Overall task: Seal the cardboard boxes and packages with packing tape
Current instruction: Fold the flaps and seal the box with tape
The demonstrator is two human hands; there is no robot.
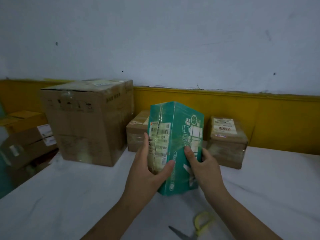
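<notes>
Head view: green box (pixel 174 148) upright at middle of white tabletop (pixel 69 205), wrapped in clear tape. Gripped from left by left hand (pixel 149 170), from right by right hand (pixel 206 163). Scissors (pixel 195 227) lying near, in front. Big carton (pixel 86 122) behind, to left.

Both bare forearms reach up and forward from below, converging on one grip. The left hand (pixel 147 168) holds the green box (pixel 174 118) from its left side, with its fingers (pixel 146 142) stretched upward along the labelled face and its thumb pressed across the near corner. The right hand (pixel 207 168) clasps the opposite side, its thumb lying flat on the printed face and its other fingers curled round the far edge. The wrists are nearly straight and level with each other.
</notes>
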